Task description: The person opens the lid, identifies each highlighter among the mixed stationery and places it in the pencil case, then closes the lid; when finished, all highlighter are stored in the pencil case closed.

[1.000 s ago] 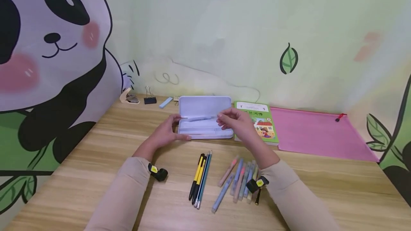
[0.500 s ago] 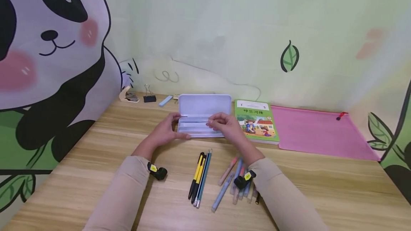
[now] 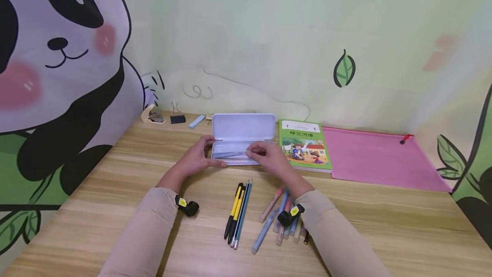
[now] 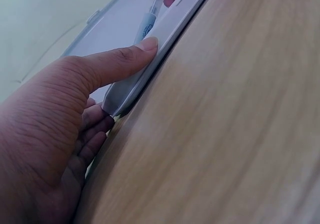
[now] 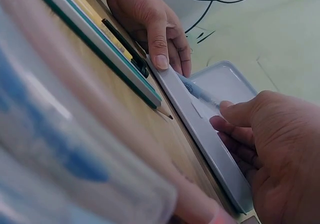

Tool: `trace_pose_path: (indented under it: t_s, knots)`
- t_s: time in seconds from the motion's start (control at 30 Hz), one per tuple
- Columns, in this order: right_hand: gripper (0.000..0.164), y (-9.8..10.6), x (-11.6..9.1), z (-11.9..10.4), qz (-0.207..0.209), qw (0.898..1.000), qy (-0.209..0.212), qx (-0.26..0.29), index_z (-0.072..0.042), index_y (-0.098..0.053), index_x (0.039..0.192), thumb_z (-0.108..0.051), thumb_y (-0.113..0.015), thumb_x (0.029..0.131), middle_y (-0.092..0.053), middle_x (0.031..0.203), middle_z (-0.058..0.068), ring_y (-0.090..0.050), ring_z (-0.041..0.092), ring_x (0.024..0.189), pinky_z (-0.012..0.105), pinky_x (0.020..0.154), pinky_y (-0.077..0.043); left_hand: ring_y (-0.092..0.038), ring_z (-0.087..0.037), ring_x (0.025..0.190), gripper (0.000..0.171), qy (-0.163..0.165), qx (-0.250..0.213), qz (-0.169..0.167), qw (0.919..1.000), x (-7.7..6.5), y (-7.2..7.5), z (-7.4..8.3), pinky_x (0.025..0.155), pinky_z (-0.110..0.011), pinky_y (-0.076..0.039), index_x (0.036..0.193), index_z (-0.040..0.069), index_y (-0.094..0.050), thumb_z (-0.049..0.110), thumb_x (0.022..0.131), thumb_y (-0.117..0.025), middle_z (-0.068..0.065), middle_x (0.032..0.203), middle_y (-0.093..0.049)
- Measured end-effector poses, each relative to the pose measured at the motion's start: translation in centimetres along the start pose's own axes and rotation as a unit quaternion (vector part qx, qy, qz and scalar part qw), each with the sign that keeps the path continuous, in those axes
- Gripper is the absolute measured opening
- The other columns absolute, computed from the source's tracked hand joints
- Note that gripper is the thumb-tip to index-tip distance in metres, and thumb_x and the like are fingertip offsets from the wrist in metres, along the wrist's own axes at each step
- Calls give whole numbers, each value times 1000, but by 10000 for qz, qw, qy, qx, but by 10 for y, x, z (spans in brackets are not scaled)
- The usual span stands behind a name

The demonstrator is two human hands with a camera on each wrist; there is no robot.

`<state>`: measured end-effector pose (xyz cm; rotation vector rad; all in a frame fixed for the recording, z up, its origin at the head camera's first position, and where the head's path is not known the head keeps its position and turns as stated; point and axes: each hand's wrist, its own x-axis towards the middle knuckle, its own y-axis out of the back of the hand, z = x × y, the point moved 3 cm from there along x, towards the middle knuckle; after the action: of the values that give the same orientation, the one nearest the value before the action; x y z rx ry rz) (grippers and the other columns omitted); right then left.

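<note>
A white pencil case (image 3: 243, 127) stands with its lid raised near the back of the table. My left hand (image 3: 196, 156) grips its left end, thumb over the front rim and fingers behind. Inside the case, the thumb and fingertips of my right hand (image 3: 270, 159) pinch one end of a light blue pen (image 3: 229, 155). In the left wrist view this pen (image 4: 145, 27) slants along the case, its clear end at the right hand's fingers. From the right wrist view, the pen (image 5: 192, 88) runs low within the tray toward the left thumb.
Yellow-and-black pens (image 3: 235, 213) and pencils (image 3: 244, 215) lie in front of the case. Several pastel markers (image 3: 265, 231) are under the right wrist. A green book (image 3: 303, 144) and pink pouch (image 3: 380, 157) lie to the right; a stapler (image 3: 153, 116) and binder clip (image 3: 177, 119) sit back left.
My right hand has moved left and down from the case's right side, bringing the pen toward the front of the tray. My left hand keeps its hold on the case.
</note>
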<state>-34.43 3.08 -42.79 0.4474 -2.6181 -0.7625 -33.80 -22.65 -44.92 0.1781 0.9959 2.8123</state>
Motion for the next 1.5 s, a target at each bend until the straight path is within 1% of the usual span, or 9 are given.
trace_pose_path:
  t_s: [0.2,0.3,0.7,1.03,1.17,1.33,1.4,1.43,1.5]
  knots:
    - [17,0,-1,1,-35,9998,-19,-177,-11,-74,109,-22,-70,96,-74,102,-1,-67,15,93,34,85,-56,-39,-32,141,111,37,-48,21,10000,1,-2,-2,119,-52,-26,152,12,-32,51,67,-91,-10,151,-45]
    - [18,0,-1,1,-79,9998,-48,-163,-10,-74,110,-20,-70,96,-75,103,0,-68,16,95,35,87,-56,-39,-31,141,111,35,-63,17,10000,2,-3,-3,119,-52,-26,153,13,-32,52,67,-90,-9,151,-45]
    - [18,-2,1,-1,-155,9997,126,-122,-7,-73,110,-11,-72,93,-74,105,6,-69,21,98,37,91,-55,-37,-32,142,109,71,-32,27,10000,2,0,-3,119,-54,-25,153,13,-31,51,69,-90,-9,152,-45]
    - [16,2,4,-2,-181,9996,49,-232,-10,-74,110,-11,-70,94,-74,107,2,-68,19,100,36,92,-55,-40,-33,140,112,3,-55,68,10000,5,2,-2,118,-54,-26,152,12,-32,53,66,-91,-10,151,-45]
    - [16,2,4,-2,-173,9997,-35,-147,-10,-74,110,-12,-70,94,-74,108,3,-68,20,101,37,92,-54,-38,-32,142,112,58,-16,49,10000,5,2,-2,119,-54,-24,152,12,-32,53,67,-90,-10,151,-45]
    - [17,10,-2,-14,10,9997,-230,61,-13,-74,109,-23,-68,97,-74,107,0,-67,18,102,36,88,-55,-37,-33,143,113,63,-24,38,10000,3,1,-2,119,-54,-23,153,12,-31,53,66,-90,-10,152,-45]
    - [20,17,-7,-24,-111,9993,-247,267,-14,-73,110,-28,-67,98,-74,107,1,-67,19,102,37,85,-55,-37,-33,142,113,44,-32,46,10000,3,0,-2,119,-55,-24,153,11,-31,53,66,-91,-11,152,-45]
    - [21,21,-10,-30,-283,9986,-188,398,-13,-73,112,-28,-66,99,-74,107,4,-67,21,102,40,86,-56,-38,-33,142,113,47,-26,45,10000,2,0,-2,119,-55,-24,153,12,-32,53,66,-91,-11,151,-45]
    - [24,29,-18,-39,-769,9960,17,447,-12,-71,115,-29,-64,100,-73,110,5,-67,21,105,41,87,-56,-38,-33,142,112,53,-20,39,10000,2,-2,-3,119,-55,-25,152,12,-32,52,66,-91,-11,151,-45]
